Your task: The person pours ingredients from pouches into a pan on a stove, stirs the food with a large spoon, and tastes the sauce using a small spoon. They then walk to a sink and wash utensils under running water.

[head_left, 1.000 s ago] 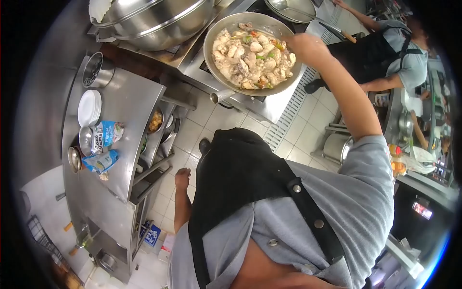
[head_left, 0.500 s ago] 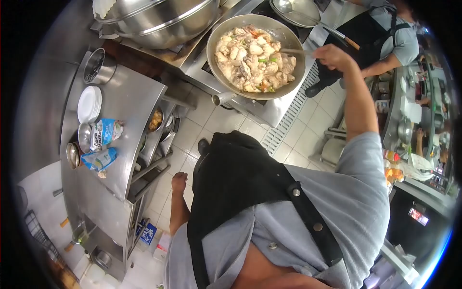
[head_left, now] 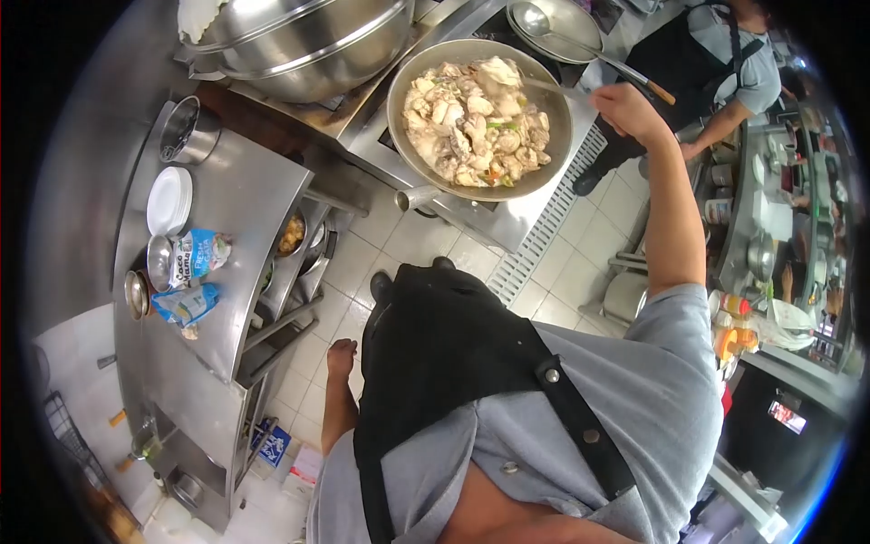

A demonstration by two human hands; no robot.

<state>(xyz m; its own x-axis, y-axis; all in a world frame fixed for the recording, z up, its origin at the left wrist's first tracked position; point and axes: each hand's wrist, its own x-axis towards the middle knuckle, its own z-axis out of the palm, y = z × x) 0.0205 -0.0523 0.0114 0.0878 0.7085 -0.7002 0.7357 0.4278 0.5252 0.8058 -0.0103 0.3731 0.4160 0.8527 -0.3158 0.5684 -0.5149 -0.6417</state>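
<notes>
My right hand (head_left: 625, 111) grips the handle of a metal spatula (head_left: 551, 86) at the right side of a wide pan. The spatula's end is among the chicken pieces (head_left: 471, 122), which have bits of green and red in them. That pan (head_left: 408, 172) rests on the stove, its short hollow handle (head_left: 418, 197) pointing down and left. My left hand (head_left: 342, 356) hangs low by my side over the tiled floor, its fingers curled and nothing visible in them.
A large steel pot (head_left: 308, 54) stands left of the pan, and a ladle (head_left: 594, 50) lies across another pan (head_left: 580, 27) behind. The steel counter (head_left: 240, 181) holds plates (head_left: 169, 201) and blue-white packets (head_left: 186, 304). A person (head_left: 725, 72) stands at the upper right.
My right hand moved back from over the pan, and the spatula now shows. Chicken pieces have shifted in the pan. The other person has also moved.
</notes>
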